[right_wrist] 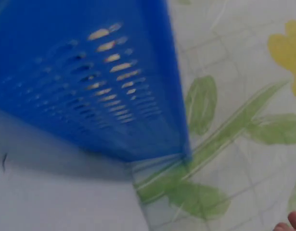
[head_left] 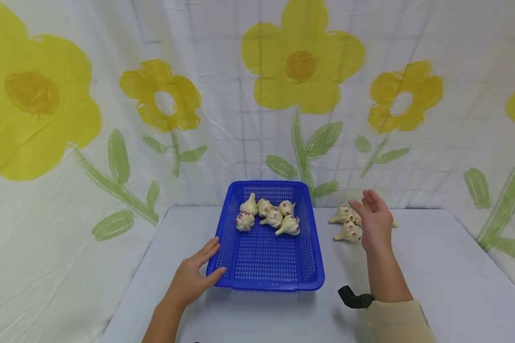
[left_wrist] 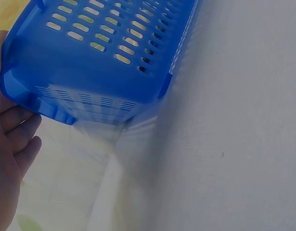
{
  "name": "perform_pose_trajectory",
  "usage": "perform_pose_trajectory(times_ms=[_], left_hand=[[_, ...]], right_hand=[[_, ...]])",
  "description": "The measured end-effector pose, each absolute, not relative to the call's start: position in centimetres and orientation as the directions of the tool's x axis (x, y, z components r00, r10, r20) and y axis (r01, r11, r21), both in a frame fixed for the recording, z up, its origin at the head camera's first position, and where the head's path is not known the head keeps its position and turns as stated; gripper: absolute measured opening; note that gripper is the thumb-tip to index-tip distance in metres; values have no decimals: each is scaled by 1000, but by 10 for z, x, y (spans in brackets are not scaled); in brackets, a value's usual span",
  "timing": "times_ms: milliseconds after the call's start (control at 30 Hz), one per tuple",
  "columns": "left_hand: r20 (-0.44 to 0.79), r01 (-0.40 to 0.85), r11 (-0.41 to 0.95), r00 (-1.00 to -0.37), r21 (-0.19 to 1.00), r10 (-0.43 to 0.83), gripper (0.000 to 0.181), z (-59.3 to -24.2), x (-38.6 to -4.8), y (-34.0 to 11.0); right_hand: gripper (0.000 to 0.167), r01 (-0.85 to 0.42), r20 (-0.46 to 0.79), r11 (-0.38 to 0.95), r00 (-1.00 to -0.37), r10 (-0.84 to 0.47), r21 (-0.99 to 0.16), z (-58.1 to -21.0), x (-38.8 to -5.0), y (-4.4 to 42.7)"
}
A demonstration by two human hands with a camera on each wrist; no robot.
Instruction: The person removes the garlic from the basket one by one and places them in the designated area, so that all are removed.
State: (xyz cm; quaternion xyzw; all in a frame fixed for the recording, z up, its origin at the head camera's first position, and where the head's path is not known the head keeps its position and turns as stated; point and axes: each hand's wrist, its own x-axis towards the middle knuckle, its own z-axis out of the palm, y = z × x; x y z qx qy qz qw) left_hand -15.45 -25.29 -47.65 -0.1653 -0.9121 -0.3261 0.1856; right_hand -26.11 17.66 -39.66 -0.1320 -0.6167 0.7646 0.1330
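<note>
A blue plastic basket (head_left: 266,284) with slotted walls stands on the table, several garlic bulbs (head_left: 272,217) grouped toward its far end. At its near left corner my left hand (head_left: 191,277) holds the rim, thumb over the edge and the other fingers along the outside; the left wrist view shows fingertips (left_wrist: 23,132) under the rim. My right hand (head_left: 375,224) is raised beside more garlic bulbs (head_left: 348,232) to the right of the basket. Its fingers look relaxed, and I see nothing in it. It partly hides that pile.
The white table (head_left: 154,295) extends to both sides of the basket. Behind it hangs a white curtain (head_left: 223,119) with yellow flowers. A black device (head_left: 355,297) sits at my right wrist, by the beige sleeve (head_left: 396,319).
</note>
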Motion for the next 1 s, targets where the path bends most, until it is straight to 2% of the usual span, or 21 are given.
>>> perform_pose_trajectory(times_ms=[233, 400, 600, 1000], left_hand=[[460, 436, 731, -868, 525, 188, 62, -476, -155, -254], [442, 422, 729, -879, 539, 181, 62, -478, -155, -254], [434, 415, 729, -883, 545, 178, 63, -478, -154, -254], [423, 407, 728, -889, 552, 175, 63, -475, -153, -252]], right_hand=[[74, -165, 88, -230, -946, 312, -959, -360, -267, 144], [71, -205, 151, -182, -951, 271, -962, -350, -278, 122], [70, -201, 172, -122, -962, 212, -972, -354, -292, 97], [66, -166, 145, -172, -981, 130, -971, -371, -308, 50]])
